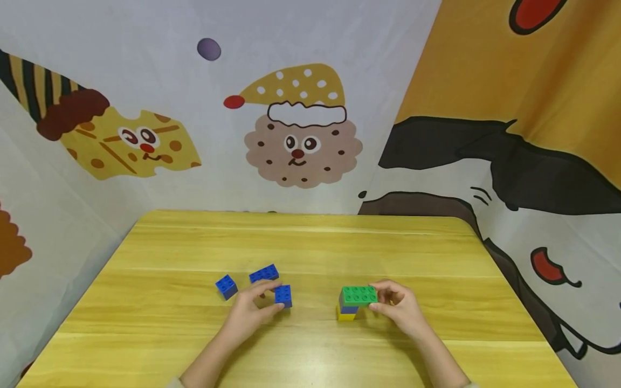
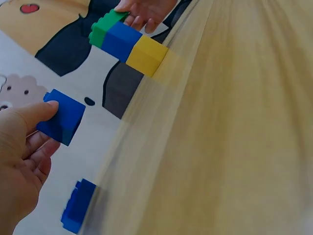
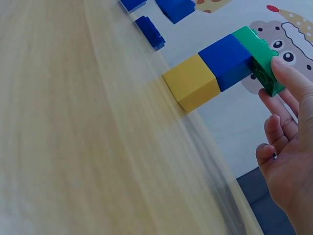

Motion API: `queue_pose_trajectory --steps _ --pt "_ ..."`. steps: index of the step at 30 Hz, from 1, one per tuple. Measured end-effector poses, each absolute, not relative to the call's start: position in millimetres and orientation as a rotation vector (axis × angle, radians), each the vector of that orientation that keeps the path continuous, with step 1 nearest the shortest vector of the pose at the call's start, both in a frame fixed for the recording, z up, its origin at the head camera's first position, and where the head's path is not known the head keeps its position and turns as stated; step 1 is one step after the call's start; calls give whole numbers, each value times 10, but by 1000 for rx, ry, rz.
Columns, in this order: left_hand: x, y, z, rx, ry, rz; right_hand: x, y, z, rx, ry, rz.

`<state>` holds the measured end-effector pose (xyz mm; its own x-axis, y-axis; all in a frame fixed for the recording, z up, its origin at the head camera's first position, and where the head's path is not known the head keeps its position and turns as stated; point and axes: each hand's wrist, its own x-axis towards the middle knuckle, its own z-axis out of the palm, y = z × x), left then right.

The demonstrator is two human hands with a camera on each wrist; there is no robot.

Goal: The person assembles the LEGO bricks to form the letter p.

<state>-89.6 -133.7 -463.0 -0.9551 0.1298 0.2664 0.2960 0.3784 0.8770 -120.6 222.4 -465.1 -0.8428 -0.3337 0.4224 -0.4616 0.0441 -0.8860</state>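
Observation:
My left hand [image 1: 246,311] pinches a small blue building block [image 1: 283,296] between thumb and fingers. In the left wrist view that block is held up off the table, studs facing away to the left. To its right stands a stack: a yellow block [image 3: 191,83] at the bottom, a blue block [image 3: 226,61] on it, and a longer green block [image 1: 359,295] on top. The green block's right end sticks out past the blue one. My right hand [image 1: 400,306] pinches that overhanging end, its other fingers loosely curled.
Left of the stack, a long blue block [image 1: 264,272] lies just behind my left hand, partly covered by it. Another small blue block [image 1: 226,287] sits farther left. The wooden table [image 1: 310,237] meets a cartoon-printed cloth [image 1: 170,199] at the back.

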Motion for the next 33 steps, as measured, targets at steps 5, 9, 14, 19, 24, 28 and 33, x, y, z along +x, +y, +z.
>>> queue_pose_trajectory --steps 5,9,14,19,24,28,33 --pt "-885 -1241 -4510 -413 -2476 -1638 -1217 2220 -4641 884 -2155 1940" --pt "-878 -1182 -4453 -430 -2480 -1649 -1230 2222 -4649 919 -2127 1944" --pt "-878 -1121 -4420 -460 -2461 -1656 -1232 2231 -4663 932 -2126 1938" --pt "-889 -1050 -4376 -508 -2422 -1637 -1236 2236 -4675 950 -2117 1944" --pt "-909 -948 -4311 -490 -2412 -1693 -1237 2235 -4683 942 -2118 1956" --pt "-914 -872 -4247 -507 -2409 -1714 -1229 2233 -4673 915 -2133 1955" --pt "-937 -808 -4205 -572 -2386 -1725 -1222 2231 -4669 899 -2143 1953"
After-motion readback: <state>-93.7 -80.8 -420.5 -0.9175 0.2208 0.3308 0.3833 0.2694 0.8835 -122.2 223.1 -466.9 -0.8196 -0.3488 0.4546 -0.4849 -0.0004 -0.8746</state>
